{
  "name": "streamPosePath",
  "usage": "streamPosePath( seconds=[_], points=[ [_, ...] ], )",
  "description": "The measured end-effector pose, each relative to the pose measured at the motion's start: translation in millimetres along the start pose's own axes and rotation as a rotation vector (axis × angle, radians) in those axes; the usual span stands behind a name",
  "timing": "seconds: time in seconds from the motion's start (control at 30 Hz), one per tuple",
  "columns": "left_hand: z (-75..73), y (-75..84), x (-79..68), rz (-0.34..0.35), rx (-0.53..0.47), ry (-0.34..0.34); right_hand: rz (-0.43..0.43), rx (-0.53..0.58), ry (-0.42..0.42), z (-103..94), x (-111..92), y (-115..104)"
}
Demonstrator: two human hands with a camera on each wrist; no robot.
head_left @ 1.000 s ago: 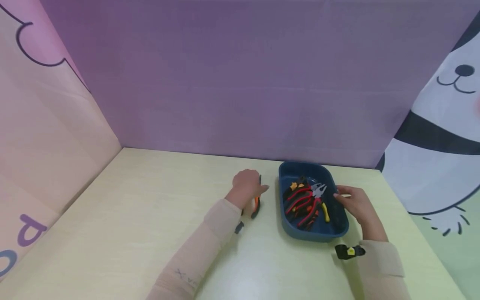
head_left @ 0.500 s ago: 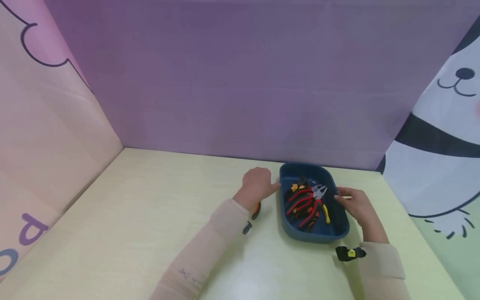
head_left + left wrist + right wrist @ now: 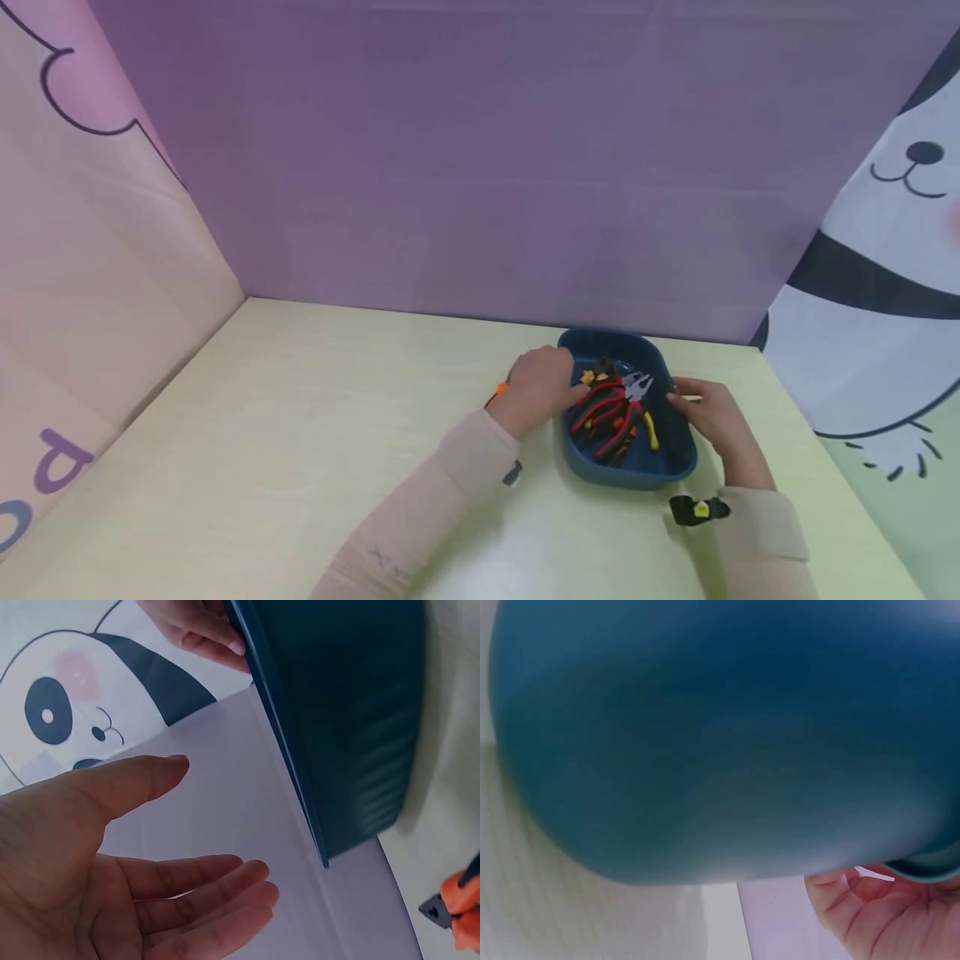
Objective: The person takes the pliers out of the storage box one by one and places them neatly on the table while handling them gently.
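A deep blue plastic bin (image 3: 626,479) stands on the table and holds several pliers (image 3: 637,387), with red-and-black handles showing on top. At the bin's right side, my right hand (image 3: 711,417) grips the rim, thumb on the inside and fingers outside. My left hand (image 3: 536,387) hovers by the bin's left rim. In the left wrist view it is spread and holds nothing, its palm facing the bin wall (image 3: 345,727). An orange-and-black hand tool (image 3: 457,909) with a dark pointed tip lies on the table beside the bin, partly hidden behind my left wrist in the head view.
Inside the bin, a yellow handle (image 3: 650,431) lies right of the red pliers. The pale wooden table (image 3: 322,417) ends at a purple backdrop (image 3: 480,167) just behind the bin. Printed panels, one with a panda (image 3: 892,275), stand on both sides.
My left hand has moved right, from over the orange-and-black tool to the bin's left rim. That tool stays on the table. My right hand keeps its grip on the bin.
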State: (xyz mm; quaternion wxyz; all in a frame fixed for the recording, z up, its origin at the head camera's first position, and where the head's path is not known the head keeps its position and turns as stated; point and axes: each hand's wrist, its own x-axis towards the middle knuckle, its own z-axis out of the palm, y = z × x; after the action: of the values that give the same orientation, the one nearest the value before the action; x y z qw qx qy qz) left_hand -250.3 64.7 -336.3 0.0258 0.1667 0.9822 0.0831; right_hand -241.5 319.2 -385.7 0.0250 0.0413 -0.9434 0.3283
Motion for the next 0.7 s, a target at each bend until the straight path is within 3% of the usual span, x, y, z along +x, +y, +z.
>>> streamPosePath(
  seconds=[0.17, 0.7],
  points=[
    [4.7, 11.1, -1.3, 0.037, 0.006, 0.005, 0.005, 0.008, 0.002, 0.0, -0.2, -0.8],
    [17.0, 38.0, 2.2, 0.035, 0.053, -0.035, 0.012, 0.006, 0.013, 0.3, 1.3, -2.2]
  ],
)
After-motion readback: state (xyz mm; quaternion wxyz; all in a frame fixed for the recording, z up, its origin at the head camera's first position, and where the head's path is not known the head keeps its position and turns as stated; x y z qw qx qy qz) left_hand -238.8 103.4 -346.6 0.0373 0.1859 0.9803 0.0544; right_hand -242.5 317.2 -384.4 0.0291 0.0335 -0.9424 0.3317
